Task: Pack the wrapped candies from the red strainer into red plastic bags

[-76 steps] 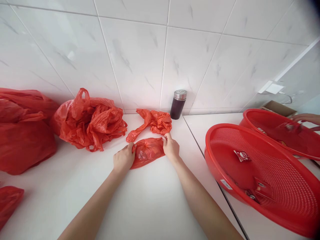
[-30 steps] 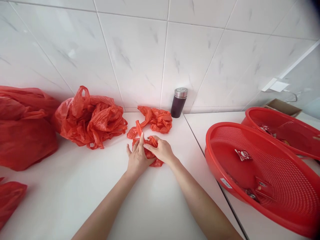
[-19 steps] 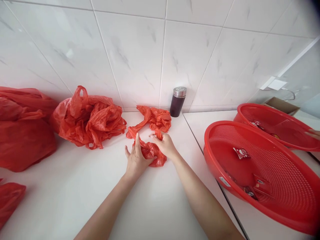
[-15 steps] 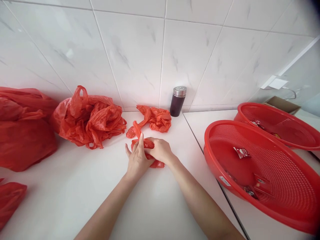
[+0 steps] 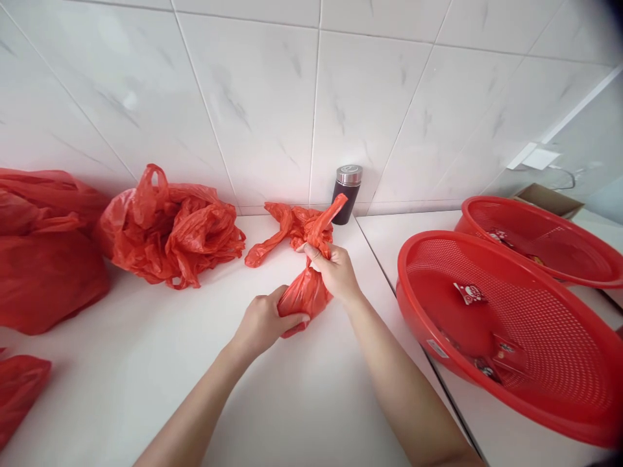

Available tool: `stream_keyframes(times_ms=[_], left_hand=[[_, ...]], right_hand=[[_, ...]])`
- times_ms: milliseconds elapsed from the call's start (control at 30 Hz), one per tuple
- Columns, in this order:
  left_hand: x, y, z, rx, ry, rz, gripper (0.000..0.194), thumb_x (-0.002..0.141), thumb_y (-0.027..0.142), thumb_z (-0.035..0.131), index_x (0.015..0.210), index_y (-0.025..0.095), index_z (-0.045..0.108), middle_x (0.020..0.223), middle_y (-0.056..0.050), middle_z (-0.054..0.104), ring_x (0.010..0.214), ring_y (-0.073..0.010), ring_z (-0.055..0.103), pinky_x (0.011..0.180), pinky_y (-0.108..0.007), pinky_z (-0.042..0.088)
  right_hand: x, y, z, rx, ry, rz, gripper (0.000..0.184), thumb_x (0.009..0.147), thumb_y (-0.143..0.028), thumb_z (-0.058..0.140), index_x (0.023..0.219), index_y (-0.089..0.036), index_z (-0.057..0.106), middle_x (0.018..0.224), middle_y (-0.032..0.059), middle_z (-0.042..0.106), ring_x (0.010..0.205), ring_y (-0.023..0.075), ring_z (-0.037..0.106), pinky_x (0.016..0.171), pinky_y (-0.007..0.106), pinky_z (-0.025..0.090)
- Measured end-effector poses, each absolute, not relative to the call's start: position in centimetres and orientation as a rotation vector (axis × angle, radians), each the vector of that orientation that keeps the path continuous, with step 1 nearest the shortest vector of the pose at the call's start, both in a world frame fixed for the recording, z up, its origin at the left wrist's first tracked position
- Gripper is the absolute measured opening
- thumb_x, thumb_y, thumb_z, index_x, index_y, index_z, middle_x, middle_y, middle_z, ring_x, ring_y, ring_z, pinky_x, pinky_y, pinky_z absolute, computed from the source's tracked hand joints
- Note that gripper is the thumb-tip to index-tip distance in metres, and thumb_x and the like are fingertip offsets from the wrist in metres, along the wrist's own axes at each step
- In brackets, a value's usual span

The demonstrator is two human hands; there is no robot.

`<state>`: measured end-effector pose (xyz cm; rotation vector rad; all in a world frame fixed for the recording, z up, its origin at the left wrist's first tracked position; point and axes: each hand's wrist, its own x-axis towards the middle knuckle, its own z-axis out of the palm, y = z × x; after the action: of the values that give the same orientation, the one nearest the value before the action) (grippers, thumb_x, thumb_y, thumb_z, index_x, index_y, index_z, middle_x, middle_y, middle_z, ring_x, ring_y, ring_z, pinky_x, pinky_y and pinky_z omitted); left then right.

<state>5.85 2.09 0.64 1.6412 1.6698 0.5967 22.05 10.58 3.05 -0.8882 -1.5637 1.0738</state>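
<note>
Between my hands is a red plastic bag (image 5: 307,295), its lower part rounded and its neck drawn tight. My left hand (image 5: 265,321) grips the bag's lower left side, thumb across the front. My right hand (image 5: 335,267) is closed round the gathered neck, and a twisted end of the bag sticks up past the fingers. What the bag holds is hidden by the red plastic. Just behind lies another crumpled red plastic bag (image 5: 275,243), partly covered by the held one.
A dark flask (image 5: 348,185) with a silver lid stands against the tiled wall. Heaped red plastic bags (image 5: 172,233) and a large full red bag (image 5: 48,272) are at left. Two red baskets, the nearer basket (image 5: 413,259) and the farther basket (image 5: 467,214), hold small packets at right.
The bag's top went from being handled low between both hands to a tight neck pulled up in my right hand. My left hand shifted down to the bag's body.
</note>
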Motion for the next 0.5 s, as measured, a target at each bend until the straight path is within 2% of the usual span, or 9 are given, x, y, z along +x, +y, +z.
stream_keyframes(times_ms=[67,167,200,233,300,333,400,500], left_hand=[[5.2,1.9,2.3,1.67,1.658,0.482,0.035,0.069,0.054,0.067,0.086,0.023,0.064,0.074,0.0,0.067,0.067,-0.0222,0.062,0.06,-0.03,0.047],[5.3,2.3,4.2,1.769,1.663,0.565,0.055,0.059,0.053,0.076,0.102,0.023,0.063,0.099,-0.006,0.068,0.09,-0.0292,0.063,0.071,-0.036,0.05],[5.7,2.6,4.4,1.776,1.598,0.643,0.054,0.06,0.05,0.076,0.104,0.022,0.062,0.101,-0.007,0.067,0.093,-0.0292,0.062,0.073,-0.036,0.05],[6.2,2.9,4.3,1.762,1.507,0.71,0.046,0.065,0.046,0.073,0.102,0.021,0.062,0.098,-0.007,0.067,0.092,-0.0276,0.063,0.072,-0.035,0.051],[7.6,3.4,3.4,1.709,1.369,0.752,0.02,0.075,0.037,0.061,0.083,0.019,0.06,0.079,-0.004,0.066,0.075,-0.0215,0.063,0.062,-0.031,0.05],[8.3,3.6,2.8,1.691,1.356,0.732,0.017,0.077,0.035,0.057,0.072,0.019,0.055,0.068,-0.002,0.062,0.065,-0.0182,0.06,0.056,-0.029,0.048],[9.3,3.6,1.7,1.692,1.413,0.668,0.026,0.078,0.035,0.056,0.059,0.021,0.046,0.055,0.002,0.055,0.051,-0.0137,0.052,0.048,-0.027,0.042],[9.9,3.2,1.4,1.746,1.557,0.578,0.032,0.071,0.037,0.064,0.051,0.021,0.045,0.051,0.004,0.053,0.046,-0.0121,0.048,0.045,-0.026,0.036]], right_hand=[[22.5,10.0,4.3,-0.877,-1.636,1.115,0.032,0.09,-0.046,0.054,0.094,-0.021,0.073,0.066,-0.002,0.054,0.063,0.0108,0.053,0.064,0.023,0.045],[22.4,8.4,5.9,-0.842,-1.804,1.195,0.031,0.091,-0.047,0.052,0.094,-0.023,0.072,0.07,-0.0024,0.056,0.064,0.0105,0.053,0.065,0.024,0.044],[22.2,7.9,6.2,-0.829,-1.883,1.191,0.031,0.091,-0.047,0.051,0.091,-0.023,0.071,0.07,-0.0024,0.057,0.064,0.0109,0.053,0.064,0.024,0.044],[22.0,7.5,6.4,-0.827,-1.966,1.161,0.032,0.091,-0.048,0.051,0.086,-0.023,0.07,0.068,-0.0024,0.057,0.062,0.0115,0.053,0.061,0.025,0.043],[21.7,6.9,6.6,-0.866,-2.086,1.038,0.033,0.091,-0.048,0.05,0.077,-0.023,0.066,0.063,-0.0024,0.055,0.06,0.0128,0.052,0.058,0.026,0.041],[21.7,6.7,6.6,-0.894,-2.1,0.977,0.034,0.092,-0.048,0.049,0.075,-0.023,0.065,0.061,-0.0024,0.055,0.059,0.0133,0.052,0.058,0.026,0.041],[22.1,6.8,6.6,-0.938,-2.054,0.924,0.034,0.093,-0.047,0.048,0.076,-0.023,0.063,0.06,-0.0026,0.056,0.059,0.0133,0.055,0.06,0.027,0.042],[22.9,7.1,6.9,-0.954,-1.974,1.0,0.038,0.094,-0.05,0.045,0.073,-0.021,0.059,0.061,-0.0033,0.055,0.056,0.0113,0.054,0.06,0.026,0.042]])
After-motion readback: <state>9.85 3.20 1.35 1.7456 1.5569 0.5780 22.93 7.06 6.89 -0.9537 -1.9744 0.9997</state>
